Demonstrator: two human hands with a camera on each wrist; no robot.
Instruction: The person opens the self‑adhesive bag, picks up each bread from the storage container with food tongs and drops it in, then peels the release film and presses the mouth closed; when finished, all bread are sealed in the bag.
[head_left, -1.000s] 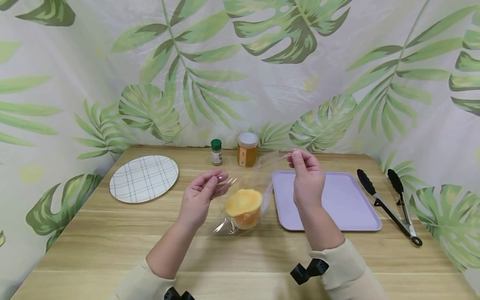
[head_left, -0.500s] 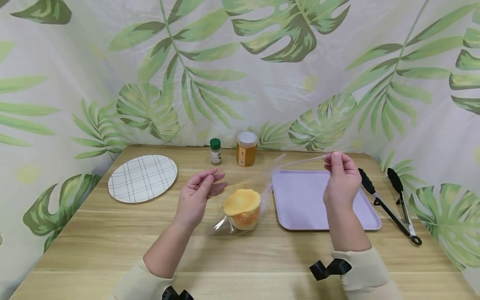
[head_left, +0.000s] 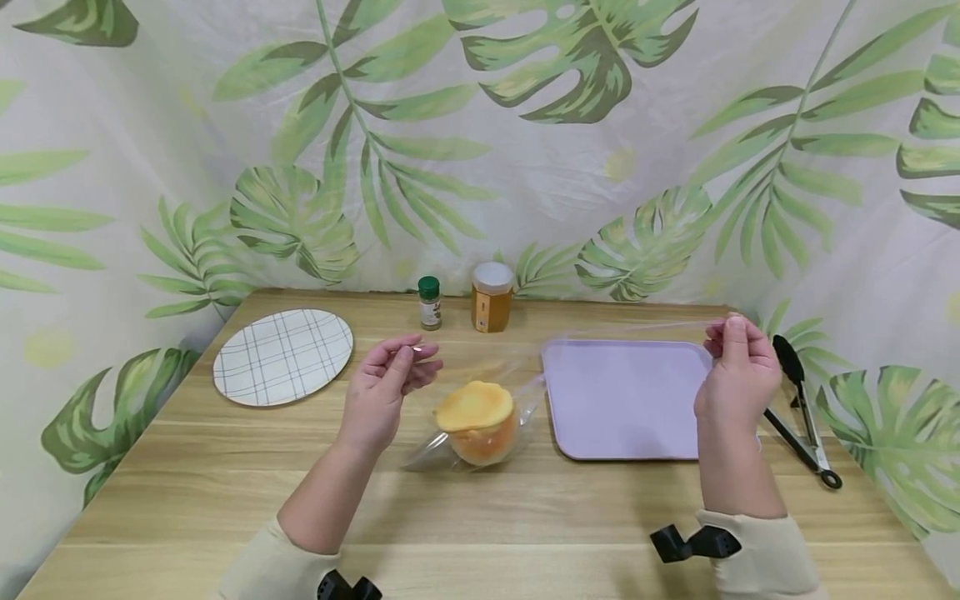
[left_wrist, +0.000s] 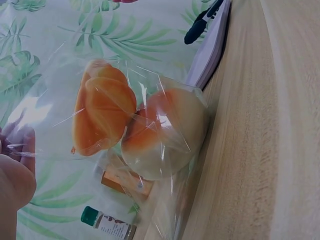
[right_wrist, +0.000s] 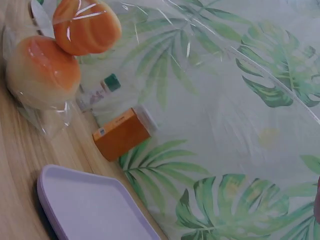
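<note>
Ideally, with the left hand pinching the bag as anchor, the right hand, pinching a clear strip, should pull slowly, lest the buns inside swing.

A wooden-topped table with pale grain carries 1 lilac tray, lying flat. Right of the tray, 1 pair of black-and-silver tongs lies spread. Behind the tray's left corner, 1 amber jar stands upright; farther left of the tray, 1 green-capped bottle stands too. Well left of the tray lies 1 round, white, grid-patterned plate. Just left of the tray is 1 clear bag with 2 bread pieces; whether it touches the wood is unclear.
</note>
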